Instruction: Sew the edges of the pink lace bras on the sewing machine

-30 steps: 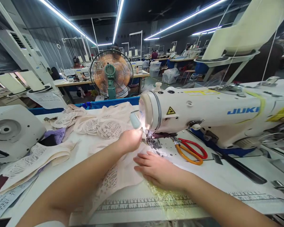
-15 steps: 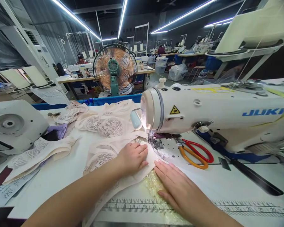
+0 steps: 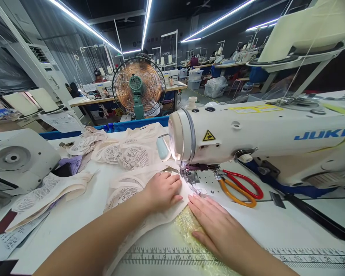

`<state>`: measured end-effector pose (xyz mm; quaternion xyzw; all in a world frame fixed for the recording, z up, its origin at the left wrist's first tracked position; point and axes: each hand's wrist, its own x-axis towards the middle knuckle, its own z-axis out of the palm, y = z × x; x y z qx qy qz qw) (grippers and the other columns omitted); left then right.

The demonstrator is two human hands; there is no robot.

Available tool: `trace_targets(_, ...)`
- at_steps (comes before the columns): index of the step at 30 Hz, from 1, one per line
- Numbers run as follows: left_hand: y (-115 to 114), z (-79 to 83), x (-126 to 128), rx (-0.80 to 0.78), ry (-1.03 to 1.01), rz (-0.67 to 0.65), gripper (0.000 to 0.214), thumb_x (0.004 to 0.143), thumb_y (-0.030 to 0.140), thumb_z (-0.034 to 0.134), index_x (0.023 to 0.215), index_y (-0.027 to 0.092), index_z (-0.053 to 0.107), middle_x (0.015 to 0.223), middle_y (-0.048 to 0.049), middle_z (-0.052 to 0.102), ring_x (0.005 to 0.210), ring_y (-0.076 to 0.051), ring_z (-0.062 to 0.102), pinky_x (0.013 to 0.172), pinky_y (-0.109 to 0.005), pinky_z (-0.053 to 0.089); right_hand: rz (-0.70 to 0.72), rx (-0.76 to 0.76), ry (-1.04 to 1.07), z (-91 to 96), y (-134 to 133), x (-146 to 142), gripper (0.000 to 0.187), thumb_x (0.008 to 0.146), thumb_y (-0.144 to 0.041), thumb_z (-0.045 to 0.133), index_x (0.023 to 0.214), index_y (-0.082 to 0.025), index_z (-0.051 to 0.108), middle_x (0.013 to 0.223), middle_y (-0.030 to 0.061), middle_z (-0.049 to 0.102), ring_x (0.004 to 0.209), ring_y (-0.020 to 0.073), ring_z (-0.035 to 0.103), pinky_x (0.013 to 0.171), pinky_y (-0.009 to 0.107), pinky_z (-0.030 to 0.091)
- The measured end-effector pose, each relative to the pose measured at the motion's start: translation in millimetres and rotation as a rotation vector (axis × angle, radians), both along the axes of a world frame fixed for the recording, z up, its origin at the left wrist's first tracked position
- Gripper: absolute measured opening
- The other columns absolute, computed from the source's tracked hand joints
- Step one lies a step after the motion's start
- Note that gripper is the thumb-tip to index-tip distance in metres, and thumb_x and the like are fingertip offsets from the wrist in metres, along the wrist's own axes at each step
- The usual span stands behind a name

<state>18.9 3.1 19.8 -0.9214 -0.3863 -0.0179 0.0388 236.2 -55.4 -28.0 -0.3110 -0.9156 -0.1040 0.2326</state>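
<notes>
The left hand rests palm down, fingers loosely bent, on a cream fabric-and-lace garment beneath it. The right hand, flat and ungripping, touches the garment's edge. Ahead stands a white JUKI sewing machine; red-and-orange-handled scissors lie beyond the right hand.

Near the counter's front edge, marked with a printed ruler, the person's left grip rested on a cream lace garment, thumb apart from the fingers. The right grip lay flat, fingertips at the garment's margin, partly over yellow film. Farther from that edge stood a sewing machine, red-and-orange-handled scissors beside it; past the far edge, a fan
</notes>
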Motion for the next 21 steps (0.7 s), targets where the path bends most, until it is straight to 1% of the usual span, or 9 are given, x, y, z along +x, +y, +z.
trace_targets(3, 2.8, -0.9, -1.1, 0.015, 0.002, -0.012, 0.045, 0.09, 0.048, 0.046, 0.12, 0.015, 0.055, 0.13, -0.0087, 0.056, 0.102, -0.026, 0.053, 0.082, -0.039, 0.045, -0.003, 0.04, -0.037, 3.8, -0.8, 0.3, 0.044, 0.089, -0.037, 0.049, 0.122, -0.009, 0.057, 0.126, 0.0149, 0.06, 0.114, 0.0282, 0.057, 0.094, 0.044, 0.048)
trace_targets(6, 4.8, -1.6, -2.2, 0.014, -0.008, -0.025, 0.045, 0.089, 0.048, 0.047, 0.12, 0.016, 0.054, 0.129, -0.0073, 0.056, 0.102, -0.025, 0.053, 0.082, -0.039, 0.045, -0.004, 0.064, -0.035, 6.9, -1.1, 0.5, 0.044, 0.088, -0.037, 0.049, 0.121, -0.009, 0.057, 0.125, 0.0138, 0.061, 0.114, 0.0275, 0.057, 0.093, 0.042, 0.048)
trace_targets(12, 6.1, -0.4, -2.4, 0.014, -0.018, -0.035, 0.046, 0.088, 0.049, 0.049, 0.121, 0.017, 0.054, 0.128, -0.0081, 0.057, 0.102, -0.026, 0.053, 0.084, -0.039, 0.045, -0.003, 0.133, -0.04, 9.5, -0.3, -1.4, 0.043, 0.088, -0.037, 0.049, 0.118, -0.008, 0.058, 0.123, 0.0132, 0.062, 0.111, 0.0274, 0.058, 0.09, 0.041, 0.048)
trace_targets(18, 7.0, 2.8, -1.5, -0.007, 0.007, -0.027, 0.046, 0.088, 0.049, 0.049, 0.121, 0.017, 0.054, 0.129, -0.0078, 0.056, 0.101, -0.025, 0.054, 0.08, -0.039, 0.046, 0.0, 0.125, -0.011, 11.6, -0.5, -2.1, 0.041, 0.086, -0.033, 0.052, 0.119, -0.009, 0.058, 0.123, 0.013, 0.062, 0.113, 0.0258, 0.056, 0.092, 0.039, 0.046)
trace_targets(21, 7.8, 3.2, -1.1, -0.013, 0.001, -0.016, 0.046, 0.088, 0.048, 0.05, 0.122, 0.017, 0.054, 0.129, -0.0078, 0.056, 0.101, -0.026, 0.054, 0.081, -0.039, 0.046, -0.017, 0.133, -0.029, 13.6, 0.0, -3.1, 0.04, 0.087, -0.032, 0.05, 0.116, -0.007, 0.06, 0.122, 0.0144, 0.063, 0.112, 0.0256, 0.058, 0.088, 0.038, 0.048)
